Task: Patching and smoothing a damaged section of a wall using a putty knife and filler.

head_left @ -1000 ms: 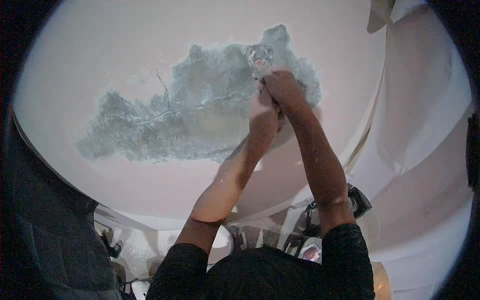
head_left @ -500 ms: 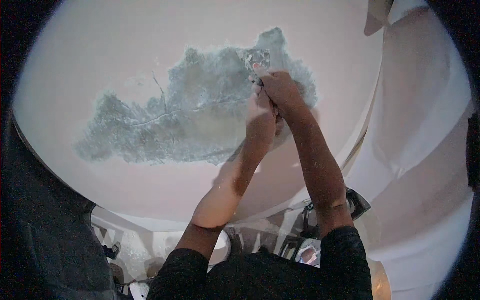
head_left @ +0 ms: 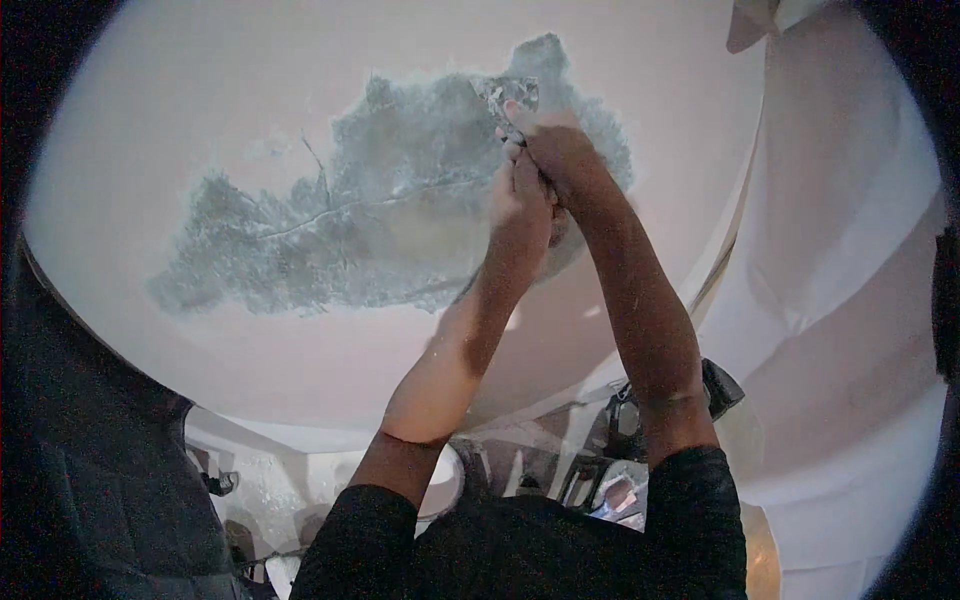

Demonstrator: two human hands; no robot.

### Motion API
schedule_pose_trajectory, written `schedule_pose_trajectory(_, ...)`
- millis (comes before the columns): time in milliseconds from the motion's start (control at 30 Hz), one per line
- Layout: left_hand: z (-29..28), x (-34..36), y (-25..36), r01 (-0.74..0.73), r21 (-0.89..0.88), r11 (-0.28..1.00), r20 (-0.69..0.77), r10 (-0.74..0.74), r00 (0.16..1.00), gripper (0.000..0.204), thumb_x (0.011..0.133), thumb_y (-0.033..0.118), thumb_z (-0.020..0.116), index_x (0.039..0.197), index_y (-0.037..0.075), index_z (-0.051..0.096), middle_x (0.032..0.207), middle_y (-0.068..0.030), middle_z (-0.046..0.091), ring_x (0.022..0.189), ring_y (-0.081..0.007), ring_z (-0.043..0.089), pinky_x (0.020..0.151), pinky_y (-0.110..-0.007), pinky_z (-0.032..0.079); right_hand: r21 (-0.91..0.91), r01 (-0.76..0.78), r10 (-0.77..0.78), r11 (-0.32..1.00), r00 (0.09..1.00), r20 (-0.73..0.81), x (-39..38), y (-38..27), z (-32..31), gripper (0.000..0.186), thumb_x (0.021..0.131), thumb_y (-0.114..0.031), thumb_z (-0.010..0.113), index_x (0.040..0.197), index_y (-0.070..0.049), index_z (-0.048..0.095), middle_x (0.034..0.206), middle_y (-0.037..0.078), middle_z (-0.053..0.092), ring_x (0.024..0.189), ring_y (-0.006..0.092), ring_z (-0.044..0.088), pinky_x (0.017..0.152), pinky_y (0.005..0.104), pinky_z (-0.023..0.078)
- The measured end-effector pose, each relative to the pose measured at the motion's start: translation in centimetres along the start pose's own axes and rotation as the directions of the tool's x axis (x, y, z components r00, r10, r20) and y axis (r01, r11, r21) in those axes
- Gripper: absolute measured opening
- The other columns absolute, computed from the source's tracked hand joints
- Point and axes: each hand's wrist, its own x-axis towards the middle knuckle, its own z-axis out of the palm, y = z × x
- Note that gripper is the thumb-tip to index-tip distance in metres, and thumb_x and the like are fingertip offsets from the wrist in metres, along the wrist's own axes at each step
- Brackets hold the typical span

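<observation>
A putty knife (head_left: 512,92) with a smeared metal blade lies against the upper right of a bare grey patch (head_left: 400,150) on the pale wall. My right hand (head_left: 558,148) is closed round it, a finger or thumb reaching toward the blade. Just below and to the left, my left hand (head_left: 520,200) is closed too, pressed against the right hand and gripping the same tool. The two hands hide most of its handle. A thin crack (head_left: 340,208) runs across the patch, with a short branch going up.
Pale plastic sheeting (head_left: 840,220) hangs along the right side. Dark sheeting or cloth (head_left: 110,480) covers the lower left. Down below, partly behind my arms, are a round white container (head_left: 447,480) and assorted items (head_left: 620,495) on the floor.
The whole view has tilted down a little, so wall patch and hands both appear higher. Against the patch, the putty knife and both hands have barely shifted.
</observation>
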Motion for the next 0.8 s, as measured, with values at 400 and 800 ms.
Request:
schedule_pose_trajectory(400,-0.9,0.2,-0.2,-0.055,0.176,0.983,0.016,0.053,0.998,0.047,0.099,0.050,0.034,0.079,0.010,0.047,0.065,0.0022,0.041,0.054,-0.0091,0.042,0.045,-0.027,0.032,-0.285,0.318,-0.322,0.904,0.946,0.033,1.4,2.6,0.3,0.060,0.089,-0.050,0.052,0.085,0.009,0.063,0.076,0.022,0.064,0.073,0.0345,0.064,0.070,0.0432,0.047)
schedule_pose_trajectory(800,-0.6,0.2,0.3,0.032,0.161,0.986,0.034,-0.038,0.999,0.022,0.094,0.031,0.050,0.105,0.013,0.055,0.084,0.0038,0.051,0.075,-0.0093,0.048,0.059,-0.025,0.040,0.129,0.292,-0.297,0.948,0.954,0.025,2.1,3.3,0.2,0.055,0.089,-0.045,0.055,0.100,0.009,0.058,0.073,0.023,0.062,0.074,0.0391,0.062,0.068,0.0432,0.048)
